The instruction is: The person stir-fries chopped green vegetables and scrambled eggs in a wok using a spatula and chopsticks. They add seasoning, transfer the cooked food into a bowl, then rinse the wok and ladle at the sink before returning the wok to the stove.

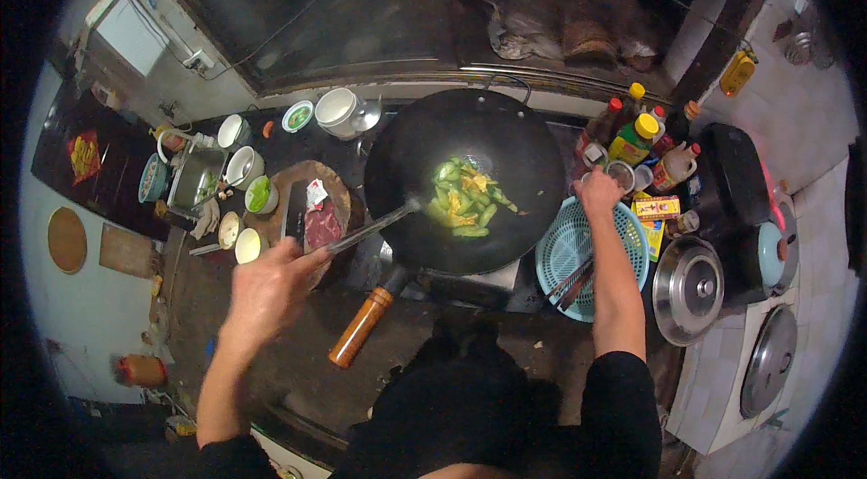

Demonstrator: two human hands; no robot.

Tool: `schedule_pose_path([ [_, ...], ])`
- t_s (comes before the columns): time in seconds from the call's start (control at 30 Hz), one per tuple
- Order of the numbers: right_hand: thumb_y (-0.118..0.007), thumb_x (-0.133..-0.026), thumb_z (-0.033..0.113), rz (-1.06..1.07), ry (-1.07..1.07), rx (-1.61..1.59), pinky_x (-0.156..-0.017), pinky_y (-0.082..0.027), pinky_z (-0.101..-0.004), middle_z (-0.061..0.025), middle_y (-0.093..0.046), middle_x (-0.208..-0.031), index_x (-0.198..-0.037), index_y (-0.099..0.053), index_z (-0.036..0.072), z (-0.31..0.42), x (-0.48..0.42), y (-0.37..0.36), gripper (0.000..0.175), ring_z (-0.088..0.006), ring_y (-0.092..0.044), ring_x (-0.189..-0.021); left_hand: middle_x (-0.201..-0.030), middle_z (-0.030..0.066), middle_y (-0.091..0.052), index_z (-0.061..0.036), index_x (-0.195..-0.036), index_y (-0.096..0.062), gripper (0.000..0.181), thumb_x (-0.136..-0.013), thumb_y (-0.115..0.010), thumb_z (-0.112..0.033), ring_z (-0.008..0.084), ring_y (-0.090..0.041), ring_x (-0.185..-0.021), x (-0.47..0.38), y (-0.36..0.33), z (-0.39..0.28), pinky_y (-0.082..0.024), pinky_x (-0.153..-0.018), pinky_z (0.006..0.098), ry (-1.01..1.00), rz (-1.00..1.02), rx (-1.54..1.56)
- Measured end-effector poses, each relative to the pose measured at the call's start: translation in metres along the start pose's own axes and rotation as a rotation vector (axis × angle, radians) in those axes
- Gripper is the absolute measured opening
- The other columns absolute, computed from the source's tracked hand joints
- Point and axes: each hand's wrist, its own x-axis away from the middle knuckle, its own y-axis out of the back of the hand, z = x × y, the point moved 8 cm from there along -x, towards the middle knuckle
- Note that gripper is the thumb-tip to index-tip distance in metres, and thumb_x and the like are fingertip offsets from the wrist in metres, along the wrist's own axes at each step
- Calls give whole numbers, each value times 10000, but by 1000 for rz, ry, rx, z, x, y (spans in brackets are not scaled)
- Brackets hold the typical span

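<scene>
A large black wok (406,140) sits on the stove, with sliced green vegetables and yellow pieces (467,198) in its bowl. My left hand (271,282) grips the handle of a metal cooking utensil (372,225), whose far end reaches over the wok's left side. My right hand (599,191) is at the small seasoning jars, above the rim of a blue plastic colander (545,252); the fingertips are partly hidden, so its hold is unclear. Chopsticks (576,282) lie across the colander. A round wooden chopping board (281,184) bears raw meat (323,225) and a cleaver.
Bottles with red and yellow caps (633,140) crowd the back right. A steel lid (687,291) lies right of the colander. The wok's wooden handle (362,326) juts toward me. Several bowls (244,166) and a sink (196,181) are at the left.
</scene>
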Motion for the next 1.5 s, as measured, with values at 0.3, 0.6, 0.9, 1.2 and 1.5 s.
schedule_pose_path([
  [0.3,-721,-772,422,-321,108,-372,-798,-526,-454,-191,-671,-992,-1148,-616,94,-12,40,102,510,-371,-651,-962,-1176,150,-583,-142,-1352,-557,536,-838,-706,-133,372,-593,-1090,-3,-88,23,-497,-893,432,17,67,311],
  [0.6,-792,-690,200,-385,607,-714,-755,-524,-338,-98,-617,-946,-1106,-639,71,58,192,277,461,-251,-641,-831,-1390,206,-487,-8,-1429,-382,965,-642,-881,-258,377,-460,-1298,-71,-19,-125,-366,-1091,454,-554,-456,590],
  [0.9,-875,-687,235,-95,597,-953,-797,-537,-325,-108,-649,-1033,-1342,-505,76,84,226,257,768,-213,-662,-872,-1055,185,-582,-5,-1206,-528,567,-689,-744,-90,388,-579,-1017,-88,-15,-136,-495,-851,452,-638,-513,630],
  [1.2,-769,-816,108,5,270,-1186,-708,-526,-280,-83,-643,-1004,-1334,-517,75,19,230,206,577,-128,-635,-765,-1038,208,-524,13,-1152,-472,483,-731,-705,-31,399,-514,-954,-152,-45,-78,-443,-834,475,-367,-393,375],
  [1.5,-698,-873,102,48,279,-1129,-654,-517,-264,-76,-650,-943,-1291,-550,74,19,241,188,444,-110,-616,-704,-1066,236,-526,32,-1161,-470,456,-758,-659,-66,423,-510,-972,-183,-59,-75,-437,-857,497,-353,-513,480],
])
